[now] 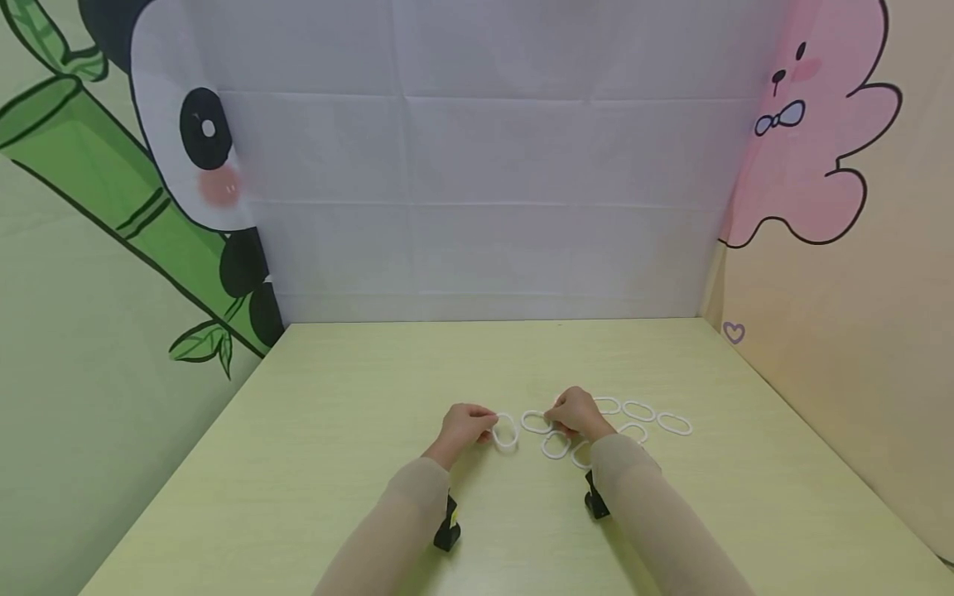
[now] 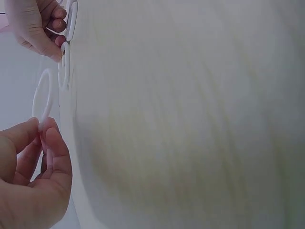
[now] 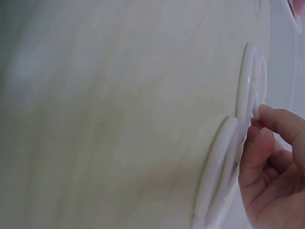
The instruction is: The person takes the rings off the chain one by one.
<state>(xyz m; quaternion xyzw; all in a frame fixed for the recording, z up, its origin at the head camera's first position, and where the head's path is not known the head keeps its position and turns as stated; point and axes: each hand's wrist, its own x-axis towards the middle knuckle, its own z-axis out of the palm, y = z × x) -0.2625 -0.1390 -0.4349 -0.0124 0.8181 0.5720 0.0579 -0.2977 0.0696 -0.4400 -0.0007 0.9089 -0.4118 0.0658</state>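
Note:
Between thumb and fingers, my left hand (image 1: 464, 430) pinches a white ring (image 1: 515, 432), held up on edge above the table. The left wrist view shows this raised ring (image 2: 35, 98) gripped at its near edge by the left hand (image 2: 35, 167). My right hand (image 1: 580, 411) pinches the right edge of another white ring (image 1: 523, 424), which lies on the table. In the right wrist view, the thumb and finger of the right hand (image 3: 279, 164) meet at that ring (image 3: 265, 78). A nearer white ring (image 3: 244, 86) lies beside them.
Several more white rings lie flat around and right of my right hand, such as the far-right ring (image 1: 674, 433) and a nearer ring (image 1: 545, 454). The pale wooden table (image 1: 298, 463) meets a white back panel (image 1: 484, 248) and painted side walls.

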